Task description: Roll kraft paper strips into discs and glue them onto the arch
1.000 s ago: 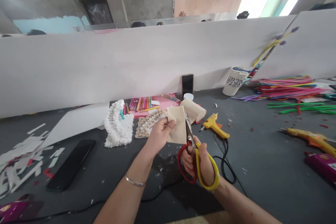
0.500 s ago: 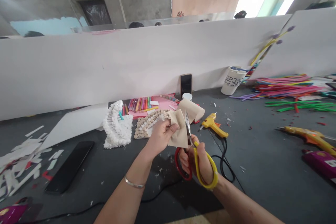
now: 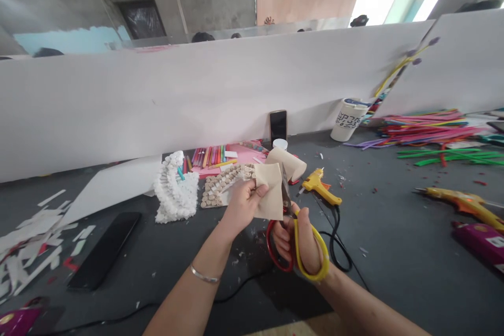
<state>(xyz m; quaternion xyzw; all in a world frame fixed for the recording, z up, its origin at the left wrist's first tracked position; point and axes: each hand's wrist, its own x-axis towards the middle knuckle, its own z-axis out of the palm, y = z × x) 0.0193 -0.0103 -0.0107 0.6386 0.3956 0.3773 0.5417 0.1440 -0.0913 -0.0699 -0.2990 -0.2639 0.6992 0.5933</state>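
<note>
Where the dark table (image 3: 388, 257) reaches the left of my view, I see paper scraps (image 3: 39, 233) strewn beside a black phone (image 3: 104, 251) lying flat. Next comes a white fluffy piece (image 3: 177, 189), then a panel of round beige discs (image 3: 214, 189), partly hidden by the left hand (image 3: 242, 207). That hand has a beige sheet (image 3: 271, 197) pinched between thumb and fingers, raised in the middle of my view. At the sheet's right edge are the blades of the scissors (image 3: 287, 200); how far apart they stand I cannot tell. The right hand (image 3: 309, 244) wraps the handles, thumb at the yellow loop, fingers at the red. Beyond it I have a yellow glue gun (image 3: 319, 187), a white cup (image 3: 348, 121) farther back, coloured stems (image 3: 429, 128), and a second glue gun (image 3: 464, 203) near the right edge.
</note>
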